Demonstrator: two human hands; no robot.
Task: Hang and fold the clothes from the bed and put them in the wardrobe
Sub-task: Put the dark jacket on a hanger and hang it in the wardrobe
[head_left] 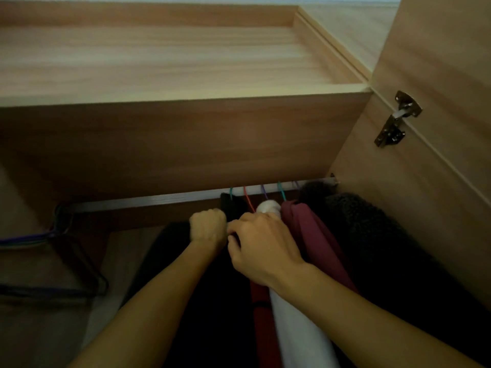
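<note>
I look into the wardrobe at its metal hanging rail [159, 201]. Several garments hang at the rail's right end: a black garment [202, 301], a red one [261, 312], a white one [297, 333], a maroon one [316, 235] and a dark fuzzy one [372, 235]. My left hand [208, 225] is a closed fist gripping the black garment near its hanger. My right hand [261, 248] lies over the tops of the red and white garments, fingers curled at the black garment's edge. Coloured hanger hooks [247, 197] sit on the rail.
A wooden shelf [186, 96] spans the wardrobe above the rail. The open door with a metal hinge [397, 119] stands at the right. Several empty hangers [61, 235] hang at the rail's left end. The rail between them and the clothes is bare.
</note>
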